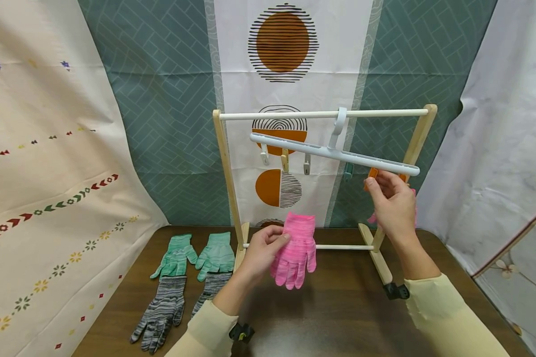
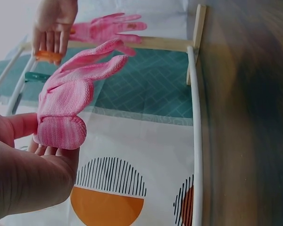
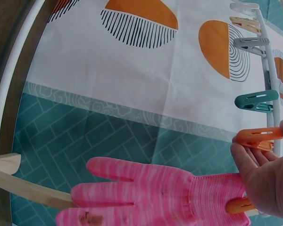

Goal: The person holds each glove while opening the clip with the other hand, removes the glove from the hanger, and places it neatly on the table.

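My left hand point(image 1: 264, 250) holds a pink knit glove point(image 1: 298, 248) between thumb and fingers near the cuff; its fingers hang down. Up at the right end of a pale hanger point(image 1: 295, 145), my right hand point(image 1: 395, 206) pinches an orange clothespin point(image 3: 257, 135). A second orange clothespin point(image 3: 239, 205) grips the cuff of another pink glove point(image 3: 146, 190), which hangs beside the right hand and is mostly hidden behind it in the head view. Further along the hanger are a green clothespin point(image 1: 348, 171), a grey one point(image 1: 306, 164), a beige one point(image 1: 285, 160) and a white one point(image 1: 264, 154).
The hanger hooks over the white rail point(image 1: 272, 116) of a wooden rack and tilts down to the right. Two green gloves point(image 1: 175, 254) and two grey striped gloves point(image 1: 163, 305) lie on the brown table point(image 1: 321, 317) at left. Patterned cloth point(image 1: 161, 99) hangs behind.
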`<state>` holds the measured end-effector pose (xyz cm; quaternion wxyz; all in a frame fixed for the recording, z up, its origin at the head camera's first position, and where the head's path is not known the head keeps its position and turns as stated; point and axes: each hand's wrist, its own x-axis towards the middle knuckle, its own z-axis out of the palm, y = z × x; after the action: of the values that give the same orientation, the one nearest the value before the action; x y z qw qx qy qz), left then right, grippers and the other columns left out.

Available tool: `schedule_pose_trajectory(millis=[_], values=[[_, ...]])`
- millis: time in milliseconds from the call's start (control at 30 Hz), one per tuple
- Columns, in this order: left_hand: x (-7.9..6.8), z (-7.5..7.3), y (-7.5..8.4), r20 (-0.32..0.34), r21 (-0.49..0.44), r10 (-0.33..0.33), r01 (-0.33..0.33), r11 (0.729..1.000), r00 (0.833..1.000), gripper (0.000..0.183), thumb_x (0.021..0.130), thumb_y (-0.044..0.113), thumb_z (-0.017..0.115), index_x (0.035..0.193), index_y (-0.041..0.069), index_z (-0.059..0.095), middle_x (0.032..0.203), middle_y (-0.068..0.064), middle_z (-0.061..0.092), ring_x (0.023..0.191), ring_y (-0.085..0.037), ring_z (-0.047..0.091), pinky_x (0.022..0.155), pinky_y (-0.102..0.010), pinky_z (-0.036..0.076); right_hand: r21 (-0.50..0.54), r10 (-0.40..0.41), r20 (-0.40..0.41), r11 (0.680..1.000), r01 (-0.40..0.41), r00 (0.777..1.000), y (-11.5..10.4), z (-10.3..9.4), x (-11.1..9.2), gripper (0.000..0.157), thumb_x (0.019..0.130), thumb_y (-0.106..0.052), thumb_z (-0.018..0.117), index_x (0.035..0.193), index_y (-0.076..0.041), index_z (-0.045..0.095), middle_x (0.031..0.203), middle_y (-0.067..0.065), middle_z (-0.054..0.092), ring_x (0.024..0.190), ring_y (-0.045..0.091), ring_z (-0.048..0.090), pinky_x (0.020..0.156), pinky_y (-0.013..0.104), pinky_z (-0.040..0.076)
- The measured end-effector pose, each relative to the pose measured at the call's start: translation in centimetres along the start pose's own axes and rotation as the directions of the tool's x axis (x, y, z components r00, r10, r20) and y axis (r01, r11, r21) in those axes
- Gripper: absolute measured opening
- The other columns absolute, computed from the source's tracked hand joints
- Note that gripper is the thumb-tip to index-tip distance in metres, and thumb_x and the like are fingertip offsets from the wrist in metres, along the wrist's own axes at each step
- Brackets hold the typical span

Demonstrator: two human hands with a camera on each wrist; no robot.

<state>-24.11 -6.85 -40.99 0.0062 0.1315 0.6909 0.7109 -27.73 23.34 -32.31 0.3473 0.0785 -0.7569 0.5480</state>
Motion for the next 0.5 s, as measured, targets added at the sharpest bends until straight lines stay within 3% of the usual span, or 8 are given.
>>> schedule_pose_trajectory(millis=[500], values=[[-1.2, -1.4, -1.0, -0.06, 0.044, -0.035, 0.038, 0.998, 0.998, 0.028, 0.107, 0.019, 0.066, 0.126, -0.002, 0.064, 0.11, -0.016, 0.077, 0.087, -0.019, 0.071, 0.075, -0.03, 0.057, -0.007, -0.035, -0.029, 0.999, 0.035, 0.999, 0.3, 0.0, -0.1, 0.043, 0.104, -0.023, 0.072, 0.141, -0.001, 0.066, 0.13, 0.017, 0.073, 0.105, 0.002, 0.071, 0.092, 0.018, 0.054]])
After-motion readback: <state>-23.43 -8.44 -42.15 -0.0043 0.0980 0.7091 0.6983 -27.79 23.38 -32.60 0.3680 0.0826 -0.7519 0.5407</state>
